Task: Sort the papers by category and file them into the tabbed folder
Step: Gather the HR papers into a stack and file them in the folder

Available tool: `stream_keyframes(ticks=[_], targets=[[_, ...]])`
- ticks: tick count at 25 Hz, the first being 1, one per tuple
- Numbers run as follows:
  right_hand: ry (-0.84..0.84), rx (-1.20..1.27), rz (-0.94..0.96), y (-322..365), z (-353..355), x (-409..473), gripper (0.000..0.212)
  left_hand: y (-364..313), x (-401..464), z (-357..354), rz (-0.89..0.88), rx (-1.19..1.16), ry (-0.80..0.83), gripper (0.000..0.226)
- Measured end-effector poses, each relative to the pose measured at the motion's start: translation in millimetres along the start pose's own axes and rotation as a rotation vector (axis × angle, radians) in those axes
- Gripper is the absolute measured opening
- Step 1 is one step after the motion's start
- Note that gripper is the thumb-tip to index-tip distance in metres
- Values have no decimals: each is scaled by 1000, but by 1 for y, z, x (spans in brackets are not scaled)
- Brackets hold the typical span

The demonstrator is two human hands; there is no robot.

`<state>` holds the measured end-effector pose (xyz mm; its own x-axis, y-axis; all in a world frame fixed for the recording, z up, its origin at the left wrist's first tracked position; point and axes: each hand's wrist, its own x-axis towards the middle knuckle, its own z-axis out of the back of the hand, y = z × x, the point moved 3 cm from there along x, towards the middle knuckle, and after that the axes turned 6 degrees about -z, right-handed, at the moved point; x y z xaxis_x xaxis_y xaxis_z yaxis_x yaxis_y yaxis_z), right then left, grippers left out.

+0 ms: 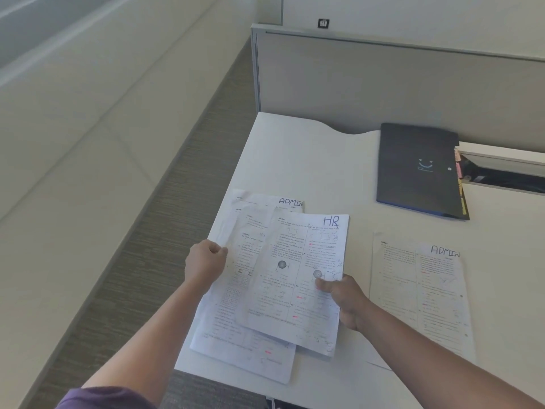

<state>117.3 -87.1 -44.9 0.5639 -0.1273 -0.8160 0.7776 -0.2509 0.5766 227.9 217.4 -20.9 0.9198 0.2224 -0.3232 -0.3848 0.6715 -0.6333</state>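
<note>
sorting step: right hand [343, 293] pinches hr sheet [298, 278], left hand [205, 259] grips the stack [236, 329]; next, likely start an hr pile apart from admin sheet [421, 293].

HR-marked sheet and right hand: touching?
Touching. Head view shows the right hand pinching the white HR-marked printed sheet at its right edge, thumb on top.

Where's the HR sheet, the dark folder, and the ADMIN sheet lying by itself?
HR sheet [298, 278]: head view, middle of page.
Dark folder [417, 168]: head view, front cover.
Lone ADMIN sheet [421, 293]: head view, page centre.
</note>
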Motion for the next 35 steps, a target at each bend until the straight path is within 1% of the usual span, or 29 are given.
stream_keyframes(ticks=[3,5,7,10,12,14,18,23,25,27,33,35], targets=[[-79,-51,55,9,-3,2,16,-5,2,0,-56,1,-11,13],[-108,-63,70,11,-3,4,15,-7,6,-1,-77,22,7,16],[-99,-64,69,10,-2,5,14,-7,11,0,-75,29,2,21],[-72,-60,68,10,0,4,14,-7,13,1,-79,50,-15,20],[-59,-57,63,11,0,5,14,-7,15,1,-50,36,5,16],[-53,-55,54,11,0,7,14,-6,17,-1,-23,32,42,5],[-61,-67,61,9,0,9,14,-7,19,-3,27,-57,87,19],[-54,-68,68,6,1,11,16,-16,12,2,60,-199,134,12],[-54,-64,71,6,1,11,16,-23,6,6,17,-218,104,17],[-56,-59,79,6,2,11,16,-32,-4,11,-66,-208,28,18],[-34,-30,72,8,3,8,19,-75,-47,55,-439,-113,-265,8],[-41,-27,77,8,2,5,20,-87,-56,74,-519,-82,-348,9]])
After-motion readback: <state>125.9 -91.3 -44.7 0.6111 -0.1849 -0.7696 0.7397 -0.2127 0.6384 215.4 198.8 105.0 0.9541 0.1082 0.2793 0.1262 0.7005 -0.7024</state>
